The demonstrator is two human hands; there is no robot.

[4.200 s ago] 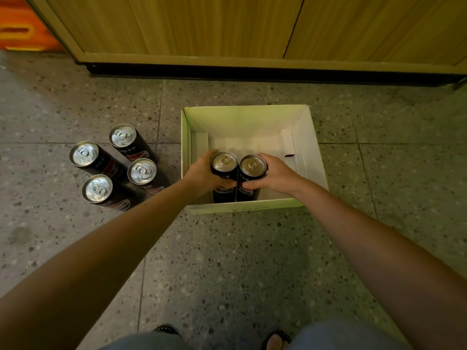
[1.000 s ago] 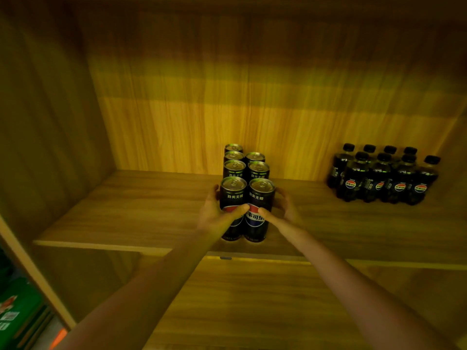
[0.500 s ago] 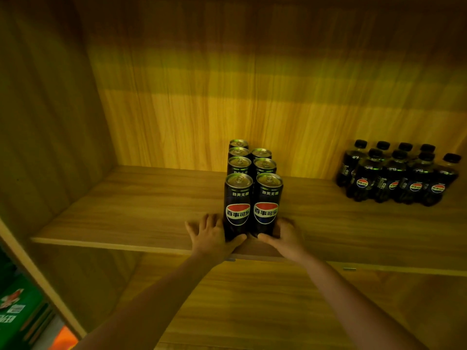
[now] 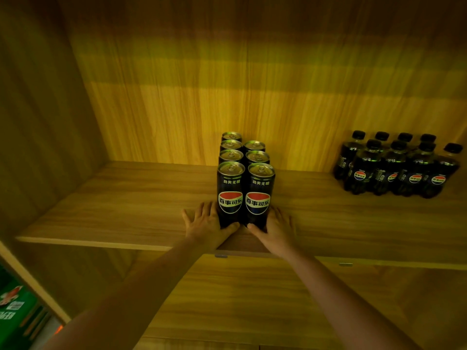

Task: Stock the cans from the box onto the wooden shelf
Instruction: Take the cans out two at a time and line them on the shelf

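Seven tall black cola cans [image 4: 244,178] stand in two files on the wooden shelf [image 4: 126,205]; left hand [image 4: 207,224] and right hand [image 4: 274,227], grips spread, flank the front pair; the box is out of view, so what remains is unknowable.

Both hands [image 4: 208,227] flank upright cans [image 4: 230,194] on shelf [image 4: 126,213].

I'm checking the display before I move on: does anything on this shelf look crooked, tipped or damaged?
Nothing stands out. The cans stand upright in two tidy rows, labels forward, and the bottles sit upright in a cluster at the right. No spills show on the wooden shelf.
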